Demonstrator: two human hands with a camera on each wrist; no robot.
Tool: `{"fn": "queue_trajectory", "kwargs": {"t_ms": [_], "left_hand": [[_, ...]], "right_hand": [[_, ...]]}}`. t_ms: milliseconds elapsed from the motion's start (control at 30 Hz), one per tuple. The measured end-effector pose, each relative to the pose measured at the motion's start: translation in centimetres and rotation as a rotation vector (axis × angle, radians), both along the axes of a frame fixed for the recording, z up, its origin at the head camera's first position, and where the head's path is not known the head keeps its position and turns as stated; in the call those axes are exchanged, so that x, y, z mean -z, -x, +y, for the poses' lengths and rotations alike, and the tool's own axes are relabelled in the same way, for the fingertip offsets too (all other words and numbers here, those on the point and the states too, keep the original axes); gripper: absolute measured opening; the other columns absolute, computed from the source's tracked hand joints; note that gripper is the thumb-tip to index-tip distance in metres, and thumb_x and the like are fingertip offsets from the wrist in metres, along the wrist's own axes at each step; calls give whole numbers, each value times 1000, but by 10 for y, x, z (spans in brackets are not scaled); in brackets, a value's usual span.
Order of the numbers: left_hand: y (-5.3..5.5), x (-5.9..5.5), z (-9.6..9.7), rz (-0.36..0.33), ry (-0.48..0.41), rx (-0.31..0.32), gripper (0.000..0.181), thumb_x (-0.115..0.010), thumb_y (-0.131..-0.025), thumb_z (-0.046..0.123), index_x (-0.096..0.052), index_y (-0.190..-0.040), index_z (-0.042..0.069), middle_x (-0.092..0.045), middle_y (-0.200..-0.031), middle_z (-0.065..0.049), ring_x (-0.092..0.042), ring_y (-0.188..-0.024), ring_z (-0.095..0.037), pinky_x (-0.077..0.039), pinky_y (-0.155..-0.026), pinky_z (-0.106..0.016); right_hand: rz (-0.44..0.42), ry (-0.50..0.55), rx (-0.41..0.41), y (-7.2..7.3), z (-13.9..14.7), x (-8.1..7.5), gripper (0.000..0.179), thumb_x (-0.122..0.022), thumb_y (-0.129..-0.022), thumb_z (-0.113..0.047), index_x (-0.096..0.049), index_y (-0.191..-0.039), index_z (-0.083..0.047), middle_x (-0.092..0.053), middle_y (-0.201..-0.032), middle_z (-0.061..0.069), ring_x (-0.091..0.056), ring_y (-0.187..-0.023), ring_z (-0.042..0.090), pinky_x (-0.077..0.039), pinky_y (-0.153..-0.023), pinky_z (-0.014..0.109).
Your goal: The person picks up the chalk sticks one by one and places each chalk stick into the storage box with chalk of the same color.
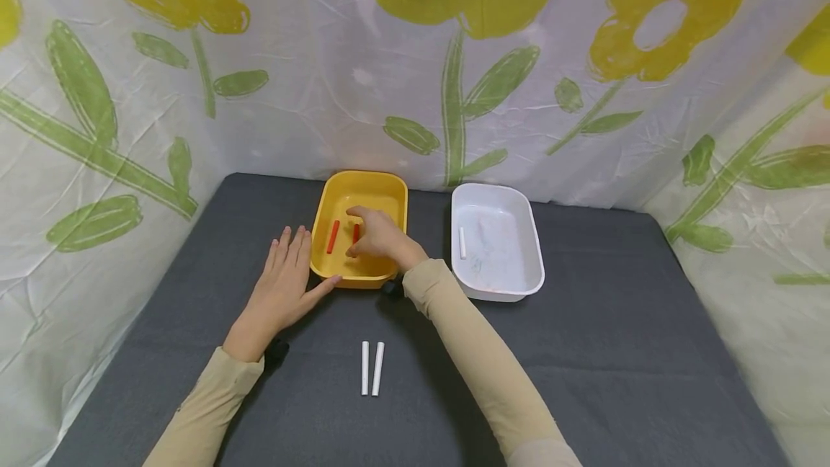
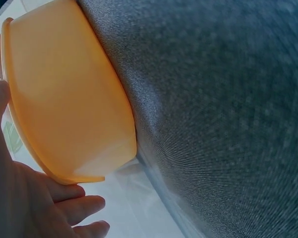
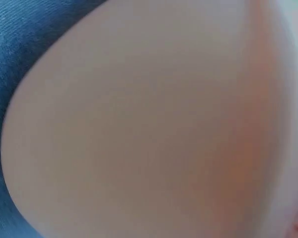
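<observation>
Flower-printed cloth (image 1: 311,114) hangs behind the dark desk (image 1: 603,337). Fingers straight, my left hand (image 1: 280,294) rests against the yellow tray (image 1: 372,193). Inside that, my right hand (image 1: 382,236) spreads thumb and forefinger wide over one red chalk stick (image 1: 356,231); contact I cannot tell. Another red stick (image 1: 333,237) lies just left, between my hands.

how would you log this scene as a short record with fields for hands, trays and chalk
left hand: at the yellow tray, fingers straight beside its left side, thumb at near rim
right hand: over the yellow tray's inside, thumb and index finger apart; contact unclear
red chalk sticks: two in yellow tray, lying apart, right one by right hand
white tray: one white chalk stick near left wall
loose chalk: two white sticks on dark cloth, not touching
</observation>
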State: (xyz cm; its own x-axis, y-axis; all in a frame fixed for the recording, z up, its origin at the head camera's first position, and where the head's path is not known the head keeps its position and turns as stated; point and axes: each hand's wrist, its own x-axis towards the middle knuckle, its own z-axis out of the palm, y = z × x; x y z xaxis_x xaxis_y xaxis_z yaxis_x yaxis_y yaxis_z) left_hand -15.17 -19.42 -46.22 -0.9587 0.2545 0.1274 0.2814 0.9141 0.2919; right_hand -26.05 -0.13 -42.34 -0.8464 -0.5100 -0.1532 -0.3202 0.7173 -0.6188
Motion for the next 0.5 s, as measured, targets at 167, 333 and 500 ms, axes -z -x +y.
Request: {"fn": "queue_trajectory", "kwargs": {"t_ms": [167, 333, 500], "left_hand": [[2, 0, 0, -21, 10, 3, 104, -48, -95, 65, -9, -154, -11, -10, -161, -30, 0, -149, -43, 3, -120, -53], [3, -1, 0, -30, 15, -6, 104, -48, -95, 65, -8, -154, -10, -9, -161, -29, 1, -149, -43, 4, -120, -52], [2, 1, 1, -41, 16, -11, 105, -45, -95, 68, -7, -154, -10, -8, -161, -29, 1, -150, -42, 5, -120, -51]], "right_hand": [[-9, 52, -1, -2, 12, -16, 78, -84, -81, -22, -45, -149, -12, -46, -150, 6, -44, -136, 24, -39, -111, 38], [50, 77, -16, -6, 24, -31, 76, -83, -83, -27, -47, -148, -12, -49, -148, 7, -46, -135, 24, -40, -110, 38], [86, 98, -7, -14, 37, -43, 76, -82, -82, -31, -48, -148, -14, -51, -146, 6, -48, -132, 24, -41, -109, 39]]}}
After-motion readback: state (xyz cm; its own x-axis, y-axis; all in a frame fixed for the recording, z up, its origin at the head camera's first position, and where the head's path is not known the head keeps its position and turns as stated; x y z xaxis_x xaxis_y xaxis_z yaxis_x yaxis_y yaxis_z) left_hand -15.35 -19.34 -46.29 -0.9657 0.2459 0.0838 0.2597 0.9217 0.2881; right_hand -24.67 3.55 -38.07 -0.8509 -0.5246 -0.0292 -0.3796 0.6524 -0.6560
